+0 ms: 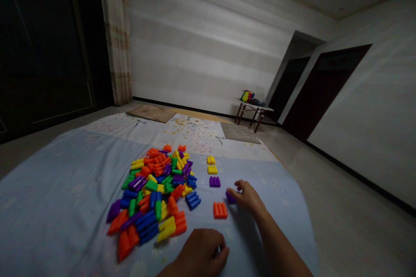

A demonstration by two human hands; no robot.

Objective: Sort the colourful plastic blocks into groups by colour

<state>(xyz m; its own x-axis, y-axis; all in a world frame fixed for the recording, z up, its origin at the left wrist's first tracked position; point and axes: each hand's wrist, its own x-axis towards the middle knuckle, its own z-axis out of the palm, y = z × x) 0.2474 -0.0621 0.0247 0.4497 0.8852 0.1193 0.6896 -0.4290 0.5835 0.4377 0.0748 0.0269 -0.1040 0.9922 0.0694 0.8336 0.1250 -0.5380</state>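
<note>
R hand [244, 196] touches purple block [230, 199] beside row [215, 181] on cloth [282, 199], prob. steadying it; firm grip or not, can't tell. L hand [204, 249] half-curled, contents hidden. Row sits apart from pile [159, 181], prob. to stay distinct.

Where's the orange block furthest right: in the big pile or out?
Out: blue cloth shows between the orange block and the pile.

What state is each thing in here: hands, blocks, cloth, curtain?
Right hand: at a purple block, grip unclear.
Left hand: loosely curled, no block visible in it.
Block pile: loose, heaped, mixed colors.
Orange block nearest the hands: lying apart from the pile.
Tablecloth: spread, wrinkled.
Curtain: hanging, gathered.
</note>
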